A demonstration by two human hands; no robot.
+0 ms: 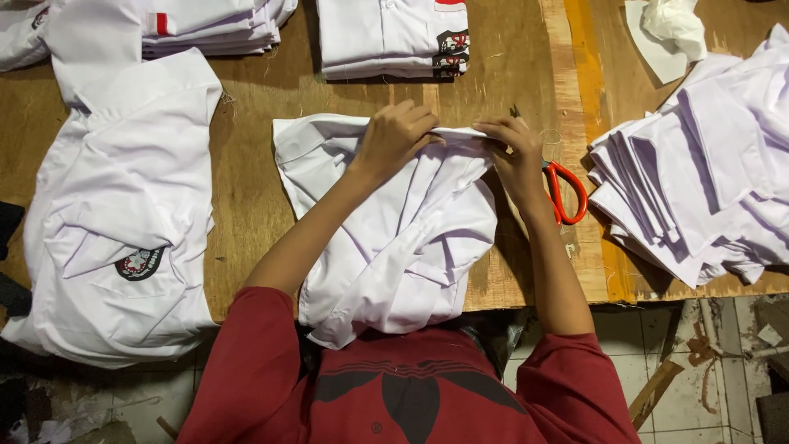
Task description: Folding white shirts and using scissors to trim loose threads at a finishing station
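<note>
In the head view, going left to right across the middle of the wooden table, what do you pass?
White shirt with a round chest badge → white shirt being worked on with the left hand then the right hand gripping its top edge → red-handled scissors → heap of white fabric pieces.

Dark red short-sleeved cotton shirt (pixel 411 395) filling the lower centre of the frame, black curved printed shapes across its middle, sleeves ending above the elbows at lower left and lower right, bare forearms, bare left hand (pixel 394 136), bare right hand (pixel 514 148), no rings or watch visible
</note>
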